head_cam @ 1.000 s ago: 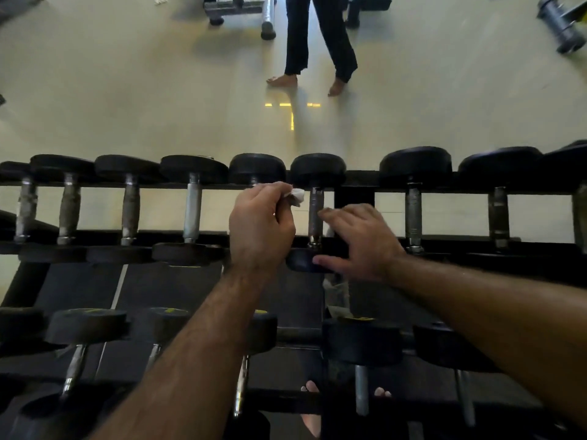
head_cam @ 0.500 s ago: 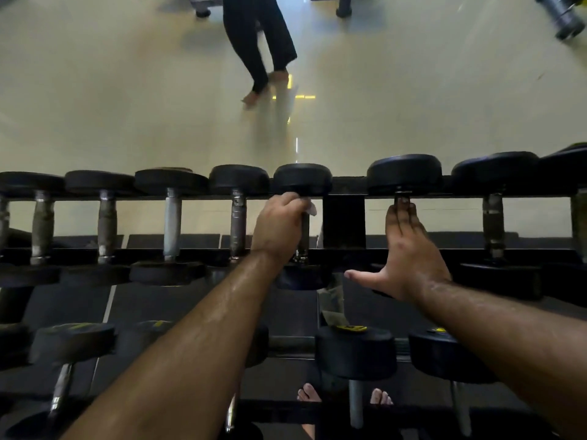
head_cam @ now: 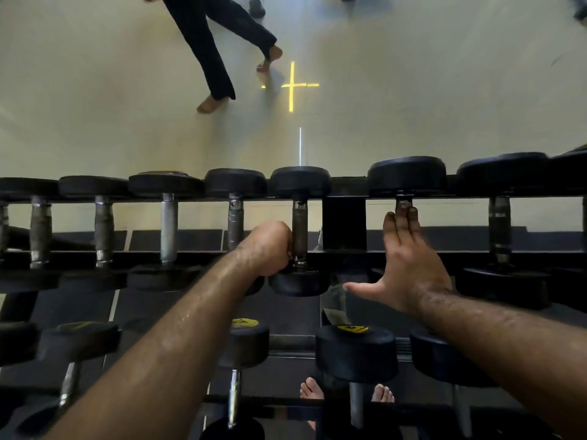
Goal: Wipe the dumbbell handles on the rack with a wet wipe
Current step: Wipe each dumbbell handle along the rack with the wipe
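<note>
A: In the head view, what does the left hand (head_cam: 268, 249) do?

B: Its fingers are curled around the lower part of a grey metal dumbbell handle (head_cam: 299, 225) on the top row of the black steel rack (head_cam: 344, 222). The wet wipe is hidden — I cannot tell if it is inside the fist.

A: And the right hand (head_cam: 409, 265)?

B: It lies flat, fingers straight and together, thumb spread to the left. It holds nothing; the fingertips (head_cam: 404, 214) touch the next handle (head_cam: 404, 203) to the right, just under its black round weight (head_cam: 407, 174).

A: Anything behind the rack?

B: A person in dark trousers (head_cam: 219, 42), barefoot, on the pale floor (head_cam: 95, 106) — beside a yellow cross mark (head_cam: 291, 85).
</note>
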`<state>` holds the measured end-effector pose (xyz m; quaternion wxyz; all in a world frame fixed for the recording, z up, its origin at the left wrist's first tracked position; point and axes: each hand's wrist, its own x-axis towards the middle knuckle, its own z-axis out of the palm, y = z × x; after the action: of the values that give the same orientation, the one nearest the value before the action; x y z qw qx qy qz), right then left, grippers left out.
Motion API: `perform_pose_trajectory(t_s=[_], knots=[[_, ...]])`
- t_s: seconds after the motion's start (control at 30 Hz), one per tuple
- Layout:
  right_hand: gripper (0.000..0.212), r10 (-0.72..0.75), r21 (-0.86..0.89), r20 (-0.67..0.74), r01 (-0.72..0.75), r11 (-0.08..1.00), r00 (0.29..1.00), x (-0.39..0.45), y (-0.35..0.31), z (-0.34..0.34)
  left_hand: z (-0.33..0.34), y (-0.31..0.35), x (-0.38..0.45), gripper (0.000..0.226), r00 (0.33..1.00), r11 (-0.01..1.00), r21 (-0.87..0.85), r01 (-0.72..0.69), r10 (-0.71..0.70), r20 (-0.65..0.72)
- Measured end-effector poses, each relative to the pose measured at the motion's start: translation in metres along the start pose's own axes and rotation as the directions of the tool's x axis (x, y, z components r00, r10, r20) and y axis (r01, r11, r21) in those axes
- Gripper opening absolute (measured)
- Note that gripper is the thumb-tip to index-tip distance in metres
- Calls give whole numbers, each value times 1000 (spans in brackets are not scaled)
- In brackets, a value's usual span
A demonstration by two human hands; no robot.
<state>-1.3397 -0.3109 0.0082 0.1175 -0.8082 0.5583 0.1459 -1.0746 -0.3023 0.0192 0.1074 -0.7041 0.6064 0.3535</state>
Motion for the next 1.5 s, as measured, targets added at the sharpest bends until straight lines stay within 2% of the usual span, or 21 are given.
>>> perform_pose_trajectory(t_s=[0.13,0.27,0.37,0.47,0.53,0.57,0.6,0.67,0.7,0.73,0.8,0.87,0.93,0.97,1.07,1.1,1.17,1.23,1.33,1.4,1.5], knots=[[166,-12,-5,-7,12,1000,1000,-1,1,0,-19,-12,-10,7,989,999,-45,2,4,149],[165,-22,-22,-20,22,1000,1000,0,1,1,-19,-14,0,4,997,982,-171,81,-78,26],[165,-24,-33,-24,23,999,999,-1,1,0,6,-5,1,14,991,985,-125,122,-115,67],[164,-28,-38,-38,27,999,999,-1,0,0,-11,-9,-9,8,986,986,-156,55,-28,166],[164,-37,-46,-48,35,998,998,0,1,1,-34,-10,-10,11,978,945,-326,-4,72,196],[163,-41,-50,-45,39,998,998,0,1,2,-40,-6,-7,13,993,920,-388,-55,92,78],[163,-44,-53,-46,41,998,998,0,1,2,-39,0,-1,12,988,908,-399,-127,81,-130],[162,-42,-53,-59,39,998,997,-1,1,2,-25,13,10,13,822,925,-265,-272,80,-563],[161,-39,-54,-56,36,998,998,-1,1,2,-11,16,14,16,751,939,-167,-300,124,-648],[160,-36,-52,-51,33,998,998,-1,1,2,3,16,12,20,733,946,-86,-312,182,-655],[158,-35,-48,-44,32,998,998,0,2,3,22,2,3,26,812,943,-34,-332,267,-518],[157,-34,-59,-25,32,998,999,0,2,3,23,-12,-14,33,916,942,-37,-334,315,-249],[157,-31,-68,-9,30,997,999,0,2,2,10,-18,-24,31,946,947,-47,-316,311,-95],[158,-31,-72,-8,31,997,999,0,3,2,3,-18,-23,24,948,950,-68,-304,295,-117],[158,-35,-93,-29,32,995,999,-1,2,2,-15,-9,-15,8,920,967,-84,-242,201,-336],[158,-38,-96,-25,35,995,999,-2,1,2,-15,-3,-12,8,939,979,-73,-191,160,-305],[157,-40,-94,-34,37,995,999,-2,2,1,-6,12,-12,16,994,997,23,-75,77,-75],[156,-44,-94,-54,39,995,998,-2,2,2,4,18,-19,21,998,991,112,-67,65,25],[156,-41,-109,-52,35,993,998,-2,1,3,-8,10,-31,30,990,986,-93,-136,140,28],[157,-32,-111,-39,28,993,999,-2,0,2,-22,7,-36,24,986,966,-200,-164,162,-27],[157,-31,-130,-28,27,991,999,-1,1,3,-17,15,-30,4,970,980,-119,-161,135,-200]])
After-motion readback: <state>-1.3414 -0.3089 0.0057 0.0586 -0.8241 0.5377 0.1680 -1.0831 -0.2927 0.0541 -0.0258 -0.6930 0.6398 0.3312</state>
